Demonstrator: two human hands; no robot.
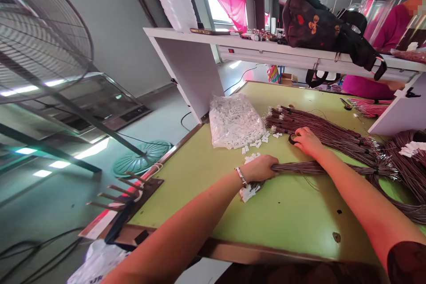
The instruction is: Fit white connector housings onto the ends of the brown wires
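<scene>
My left hand (pixel 261 169), a silver bracelet at its wrist, is closed round a bundle of thin brown wires (pixel 299 167). White plastic connectors (pixel 249 192) stick out past this hand at the bundle's left end. The wires run right, passing under my right forearm. My right hand (pixel 309 141) has its fingers on a small black ring, which looks like a roll of tape (pixel 293 139). Just behind it lies a larger bundle of brown wires (pixel 319 126) with metal-tipped and white ends. A clear bag of white connectors (pixel 234 120) rests to the left, with several loose connectors spilled beside it.
A white shelf (pixel 266 44) spans the back of the green table (pixel 266 226), carrying a dark bag (pixel 309 20). Coiled brown wires (pixel 406 173) lie at right, pink wires (pixel 369 107) farther back. A pegged rack (pixel 133 195) sits on the left edge. A fan (pixel 43 40) stands left.
</scene>
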